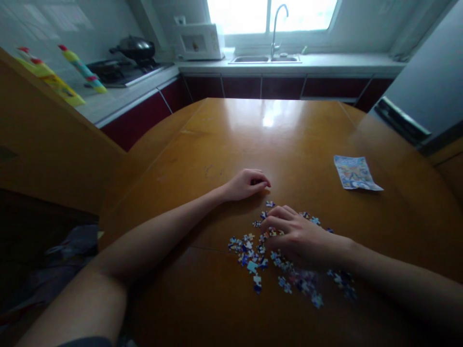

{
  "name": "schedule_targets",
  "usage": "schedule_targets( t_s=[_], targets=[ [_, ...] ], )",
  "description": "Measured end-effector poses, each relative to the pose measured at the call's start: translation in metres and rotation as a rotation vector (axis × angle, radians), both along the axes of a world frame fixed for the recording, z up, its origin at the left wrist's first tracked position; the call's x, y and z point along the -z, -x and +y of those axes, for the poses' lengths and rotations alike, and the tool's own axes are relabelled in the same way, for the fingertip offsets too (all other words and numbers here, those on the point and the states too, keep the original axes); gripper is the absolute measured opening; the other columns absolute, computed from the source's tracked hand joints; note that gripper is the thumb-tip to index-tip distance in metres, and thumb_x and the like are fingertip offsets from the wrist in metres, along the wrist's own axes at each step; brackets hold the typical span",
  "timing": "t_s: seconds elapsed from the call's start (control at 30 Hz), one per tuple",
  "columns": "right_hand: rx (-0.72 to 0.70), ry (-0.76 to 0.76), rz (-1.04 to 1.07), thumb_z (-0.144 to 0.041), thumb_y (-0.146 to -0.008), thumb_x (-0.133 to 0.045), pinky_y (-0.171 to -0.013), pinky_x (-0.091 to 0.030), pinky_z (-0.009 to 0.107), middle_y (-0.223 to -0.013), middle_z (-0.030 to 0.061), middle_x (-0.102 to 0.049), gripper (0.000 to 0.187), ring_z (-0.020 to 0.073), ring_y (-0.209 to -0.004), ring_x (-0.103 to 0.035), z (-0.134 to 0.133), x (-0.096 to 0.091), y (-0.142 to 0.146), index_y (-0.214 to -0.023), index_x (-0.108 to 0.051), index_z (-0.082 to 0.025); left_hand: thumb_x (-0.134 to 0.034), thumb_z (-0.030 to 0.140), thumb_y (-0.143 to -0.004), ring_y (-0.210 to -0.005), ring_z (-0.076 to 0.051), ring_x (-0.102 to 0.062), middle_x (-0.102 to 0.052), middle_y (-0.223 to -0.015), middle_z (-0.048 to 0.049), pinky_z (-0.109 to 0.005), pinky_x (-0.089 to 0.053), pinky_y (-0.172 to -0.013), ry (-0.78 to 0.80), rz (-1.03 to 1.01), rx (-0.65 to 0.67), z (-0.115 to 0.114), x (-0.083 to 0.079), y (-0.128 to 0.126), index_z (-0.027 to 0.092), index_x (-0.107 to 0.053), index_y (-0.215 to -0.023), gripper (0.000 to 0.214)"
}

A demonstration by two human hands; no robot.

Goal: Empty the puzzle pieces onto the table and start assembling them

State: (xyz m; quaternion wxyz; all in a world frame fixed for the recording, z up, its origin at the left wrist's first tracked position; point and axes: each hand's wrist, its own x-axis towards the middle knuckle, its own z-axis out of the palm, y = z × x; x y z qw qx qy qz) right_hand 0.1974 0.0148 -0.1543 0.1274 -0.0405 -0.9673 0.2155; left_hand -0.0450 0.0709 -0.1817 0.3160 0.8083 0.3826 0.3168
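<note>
Many small jigsaw puzzle pieces (252,266) lie loose on the wooden table, mostly blue, white and purple. My right hand (294,233) is over the middle of the heap, palm down. Its fingers are bent and apart, with the fingertips at the pieces; part of the heap is hidden beneath it. Just beyond the heap, my left hand (246,185) rests on the table. Its fingers are loosely curled towards the thumb around a dark hollow, and no piece shows in them. A single puzzle piece (269,204) lies between the two hands.
A creased printed paper (356,172) lies at the right of the table (202,140). Beyond are a sink (253,60) with a tap, a white microwave (199,42), a wok (135,48) on the hob, and cleaner bottles (82,70). A fridge (415,82) stands at the right.
</note>
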Motion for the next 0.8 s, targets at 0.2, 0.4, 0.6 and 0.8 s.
schedule_targets(
  t_s=[0.2,0.4,0.6,0.8],
  targets=[
    [-0.032,-0.125,-0.037,-0.020,-0.087,-0.064,-0.098,-0.037,0.039,-0.122,0.0050,-0.063,0.014,0.0232,-0.110,-0.044,0.006,-0.001,0.001,-0.099,-0.072,-0.022,-0.057,0.026,-0.094,-0.076,-0.013,-0.061,-0.067,-0.083,-0.0044,-0.024,-0.047,-0.069,0.005,0.051,-0.043,0.003,-0.001,0.002,0.014,-0.074,-0.091,0.021],
    [0.002,-0.216,-0.023,-0.025,-0.093,-0.061,-0.096,-0.037,0.038,-0.123,0.0053,-0.062,0.016,0.0231,-0.112,-0.043,0.015,0.001,-0.002,-0.104,-0.072,-0.024,-0.055,0.030,-0.096,-0.079,-0.014,-0.063,-0.069,-0.086,-0.0032,-0.024,-0.048,-0.072,0.006,0.082,-0.055,0.007,0.002,0.006,0.016,-0.073,-0.092,0.023],
    [0.053,-0.237,-0.017,-0.022,-0.089,-0.061,-0.094,-0.038,0.036,-0.117,0.0046,-0.064,0.015,0.0226,-0.107,-0.045,0.017,-0.002,-0.004,-0.099,-0.071,-0.023,-0.055,0.031,-0.097,-0.082,-0.014,-0.065,-0.070,-0.088,-0.0032,-0.024,-0.050,-0.074,0.004,0.089,-0.038,0.007,0.000,0.007,0.017,-0.073,-0.093,0.024],
    [0.253,-0.190,0.073,-0.015,-0.090,-0.055,-0.084,-0.041,0.033,-0.102,0.0054,-0.067,0.015,0.0185,-0.095,-0.052,0.027,0.004,-0.006,-0.093,-0.069,-0.019,-0.056,0.031,-0.096,-0.080,-0.014,-0.064,-0.070,-0.087,-0.0027,-0.024,-0.048,-0.072,-0.011,0.093,-0.056,0.008,0.001,0.008,0.018,-0.073,-0.093,0.022]
  ],
)
